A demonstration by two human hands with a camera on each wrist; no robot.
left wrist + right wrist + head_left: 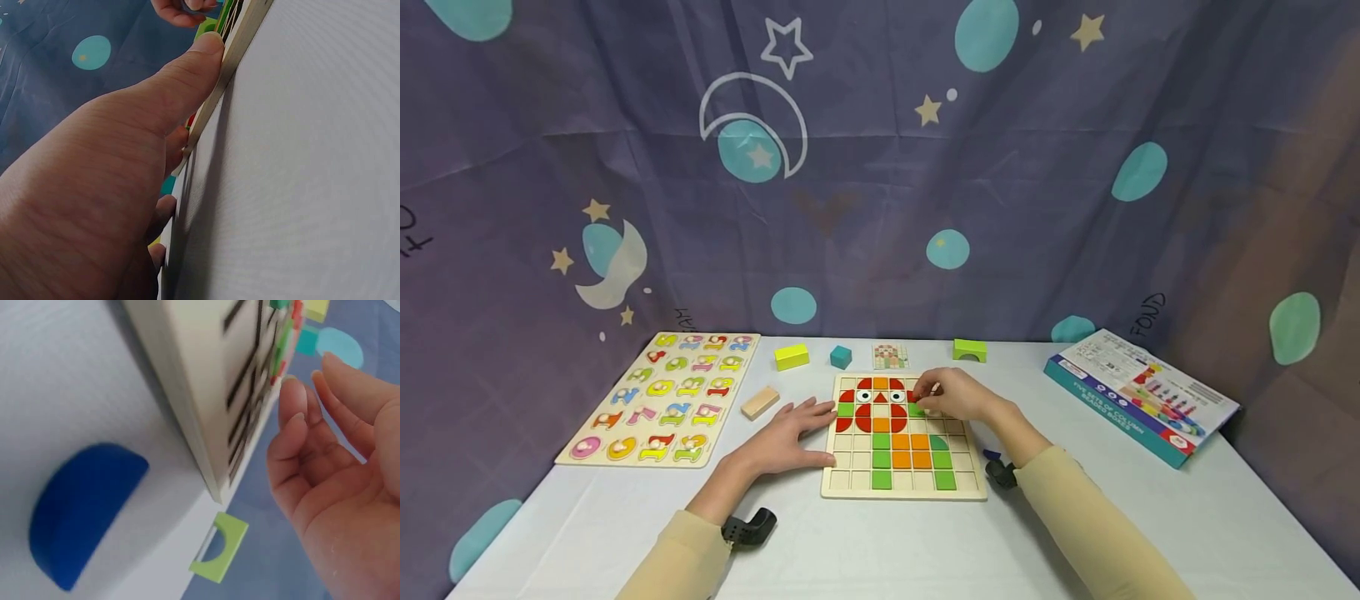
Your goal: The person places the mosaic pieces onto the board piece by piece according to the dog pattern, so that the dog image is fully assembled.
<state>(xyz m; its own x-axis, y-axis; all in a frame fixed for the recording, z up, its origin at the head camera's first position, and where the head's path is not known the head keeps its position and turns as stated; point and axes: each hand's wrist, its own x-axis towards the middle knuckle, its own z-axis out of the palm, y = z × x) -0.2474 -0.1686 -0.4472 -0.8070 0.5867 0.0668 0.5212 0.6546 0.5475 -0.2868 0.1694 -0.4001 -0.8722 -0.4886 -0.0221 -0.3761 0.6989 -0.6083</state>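
Observation:
A wooden grid board [850,483] carries red, green and orange tiles forming a bird with two eyes. My left hand [786,437] rests at its left side, fingers spread, with the thumb against the edge. Over the board's upper right, my right hand [958,394] has bent fingers, the tips right at a red tile [912,397] above a green tile [916,410]. In the right wrist view the thumb and index tips are close together; I cannot tell whether they pinch the tile. A dark blue half-round block [84,512] lies just right of the board.
Behind the board stand a yellow block [792,357], a teal block [841,357], a pattern card [891,357] and a green arch block [969,350]. A plain wooden block [760,402] and a number puzzle [722,408] are on the left. A box [1138,396] lies at right.

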